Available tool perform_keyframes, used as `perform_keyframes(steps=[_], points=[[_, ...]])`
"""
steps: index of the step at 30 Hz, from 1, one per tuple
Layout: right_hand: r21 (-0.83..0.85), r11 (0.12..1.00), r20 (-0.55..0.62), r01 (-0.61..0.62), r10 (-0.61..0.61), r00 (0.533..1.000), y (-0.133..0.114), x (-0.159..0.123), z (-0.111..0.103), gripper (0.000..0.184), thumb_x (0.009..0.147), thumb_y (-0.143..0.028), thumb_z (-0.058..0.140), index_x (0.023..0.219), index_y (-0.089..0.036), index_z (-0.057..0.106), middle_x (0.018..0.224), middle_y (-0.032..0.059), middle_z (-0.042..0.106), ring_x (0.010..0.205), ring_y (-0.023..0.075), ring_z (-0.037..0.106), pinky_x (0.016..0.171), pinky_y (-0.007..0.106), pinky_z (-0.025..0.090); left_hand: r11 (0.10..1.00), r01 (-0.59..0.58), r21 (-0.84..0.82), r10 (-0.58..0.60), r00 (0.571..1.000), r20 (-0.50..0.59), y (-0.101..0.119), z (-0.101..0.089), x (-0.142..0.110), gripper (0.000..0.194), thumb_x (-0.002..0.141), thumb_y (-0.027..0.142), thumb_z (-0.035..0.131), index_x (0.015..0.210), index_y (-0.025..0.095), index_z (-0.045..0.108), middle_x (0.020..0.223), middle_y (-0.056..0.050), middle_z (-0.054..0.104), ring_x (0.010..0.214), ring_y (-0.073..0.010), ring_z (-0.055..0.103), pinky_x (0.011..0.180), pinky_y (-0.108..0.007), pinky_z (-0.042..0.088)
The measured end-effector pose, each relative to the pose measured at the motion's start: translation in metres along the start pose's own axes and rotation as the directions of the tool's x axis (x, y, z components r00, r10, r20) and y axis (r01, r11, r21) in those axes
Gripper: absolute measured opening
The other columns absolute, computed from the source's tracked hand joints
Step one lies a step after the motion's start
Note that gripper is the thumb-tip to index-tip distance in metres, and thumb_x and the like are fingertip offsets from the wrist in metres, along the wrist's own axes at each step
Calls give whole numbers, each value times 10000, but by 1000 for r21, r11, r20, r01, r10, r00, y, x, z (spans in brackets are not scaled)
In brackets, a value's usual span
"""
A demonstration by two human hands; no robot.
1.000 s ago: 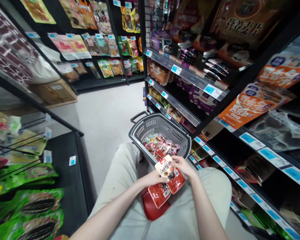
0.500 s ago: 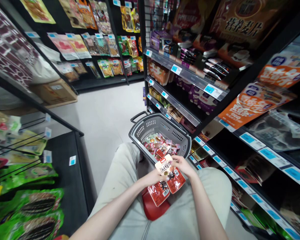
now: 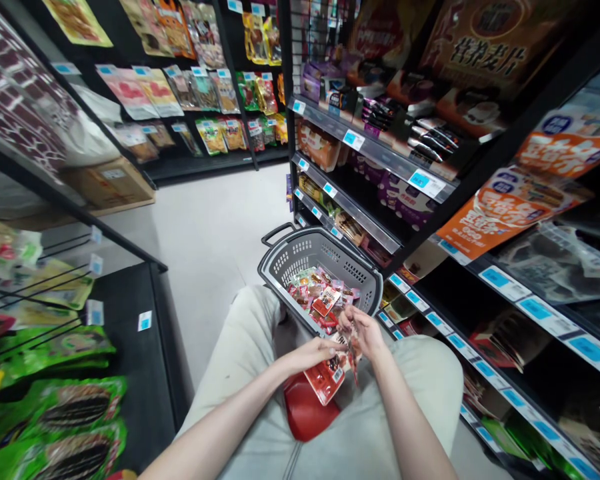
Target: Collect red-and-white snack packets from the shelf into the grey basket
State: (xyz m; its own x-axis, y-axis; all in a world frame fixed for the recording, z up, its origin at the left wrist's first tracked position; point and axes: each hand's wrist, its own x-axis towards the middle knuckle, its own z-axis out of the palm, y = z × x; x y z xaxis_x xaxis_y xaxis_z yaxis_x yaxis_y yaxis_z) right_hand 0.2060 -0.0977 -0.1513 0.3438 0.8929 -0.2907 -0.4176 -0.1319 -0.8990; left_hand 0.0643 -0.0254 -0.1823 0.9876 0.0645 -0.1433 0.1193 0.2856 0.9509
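Note:
My left hand [image 3: 317,353] is closed on the top of a red and white snack packet [image 3: 326,381], which hangs over my lap. Beside it, my right hand [image 3: 363,332] pinches a second red packet [image 3: 353,357], turned nearly edge-on so that its front is mostly hidden. Just beyond both hands stands a grey shopping basket [image 3: 325,235] with perforated walls. Small wrapped snacks [image 3: 305,283] lie in it, with a similar red packet [image 3: 327,301] on top. Under the held packets, a plain red object [image 3: 307,415] rests between my legs; its kind is unclear.
Shelves with price tags [image 3: 427,182] rise close on the right, holding orange bags [image 3: 500,207]. At the left, green bags [image 3: 75,407] lie on a low black shelf [image 3: 140,363]. A cardboard box [image 3: 111,183] sits on the pale floor [image 3: 205,220] farther back.
The two packets were fanned out face up together. Now my right hand has lifted slightly and turned its packet edge-on, while the left packet has shifted a little up and right.

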Motion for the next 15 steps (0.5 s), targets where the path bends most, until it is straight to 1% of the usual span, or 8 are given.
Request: perform_keyframes(steps=[2, 6, 9, 11, 12, 13, 15], points=[[61, 998, 13, -33, 32, 999, 1, 1, 0, 225, 701, -406, 398, 580, -216, 385, 512, -6, 354, 484, 136, 367, 567, 295, 402, 998, 20, 58, -19, 1000, -16, 0, 0, 1, 533, 667, 529, 504, 994, 122, 608, 979, -78, 598, 893, -199, 514, 790, -250, 369], [113, 989, 90, -98, 88, 992, 8, 3, -1, 354, 679, -558, 333, 562, -226, 367, 544, 13, 367, 524, 153, 384, 575, 317, 410, 989, 39, 144, -39, 999, -4, -4, 2, 1, 393, 660, 423, 567, 900, 120, 637, 871, -49, 623, 805, -173, 528, 718, -218, 389], [131, 984, 136, -123, 105, 985, 18, 4, -1, 440, 650, -647, 274, 562, -228, 379, 565, 19, 398, 548, 158, 410, 593, 337, 409, 988, 61, 139, -63, 998, 12, -5, 5, 1, 355, 658, 393, 576, 856, 107, 645, 788, -34, 629, 718, -153, 531, 676, -213, 395], [99, 987, 140, -126, 112, 984, 23, 6, 1, 452, 643, -657, 273, 563, -229, 397, 583, 30, 440, 583, 169, 445, 608, 345, 408, 993, 56, 108, -58, 998, 23, -5, 8, 1, 329, 656, 376, 582, 824, 102, 656, 760, -30, 633, 691, -148, 531, 671, -216, 396], [65, 991, 131, -120, 111, 985, 23, 8, 1, 435, 648, -638, 297, 576, -228, 421, 604, 40, 470, 619, 178, 468, 618, 346, 408, 995, 52, 88, -54, 998, 12, -4, 10, 1, 317, 657, 368, 583, 810, 102, 662, 750, -29, 635, 681, -146, 531, 668, -218, 397], [15, 994, 97, -106, 104, 990, 23, 9, 1, 405, 656, -606, 331, 594, -224, 450, 621, 49, 498, 653, 189, 488, 623, 348, 411, 996, 53, 68, -52, 999, -13, -4, 11, 2, 307, 656, 363, 586, 795, 102, 667, 740, -28, 638, 670, -146, 532, 663, -220, 397], [-105, 993, -17, -54, 53, 998, 18, 11, -1, 332, 675, -520, 393, 646, -210, 508, 644, 60, 541, 697, 209, 516, 624, 354, 420, 998, 60, 26, -58, 994, -89, -5, 11, 3, 301, 653, 358, 589, 781, 99, 673, 734, -31, 643, 652, -147, 536, 652, -226, 400]])
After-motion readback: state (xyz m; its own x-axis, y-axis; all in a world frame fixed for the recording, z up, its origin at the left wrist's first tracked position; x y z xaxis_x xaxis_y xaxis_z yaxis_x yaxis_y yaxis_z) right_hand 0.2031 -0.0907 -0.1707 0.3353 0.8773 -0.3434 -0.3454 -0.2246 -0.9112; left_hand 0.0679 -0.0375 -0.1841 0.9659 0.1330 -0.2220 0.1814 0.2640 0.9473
